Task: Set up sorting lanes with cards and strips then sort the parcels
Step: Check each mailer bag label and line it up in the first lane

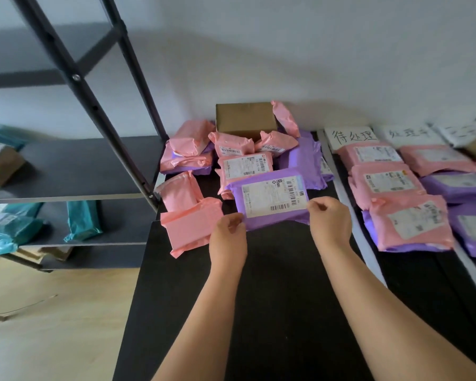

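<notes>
Both grips are on one parcel now; the left grip [230,225] pinches the near left corner of the purple parcel [254,225], the right grip [329,215] pinches the near right corner, thumbs on top and fingers curled beneath; held at the edges like that, I'd say, so the white label [272,198] faces up and nothing covers the barcodes; this looks like the reading step before picking a lane

The parcel sits at the front of the unsorted heap, over the black table [272,298]; whether its far end rests on the pink parcel [245,166] behind it, I cannot tell; it is a flat, slack poly mailer, glossy and creased, so two corners keep it from folding

The heap behind is a jumble; crinkled pink and purple bags lean on a plain cardboard box [245,116] against the wall

To the right the lanes look set up; a white strip [341,185] runs down the table as a divider, with a handwritten card [351,136] propped at the head of the first lane and a second card [410,134] beside it; bags in the first lane [412,224] lie overlapped in a row, labels up

On the left, a dark shelf holds teal bags [83,221]; sorting seems partly done, with plenty left in the heap
</notes>
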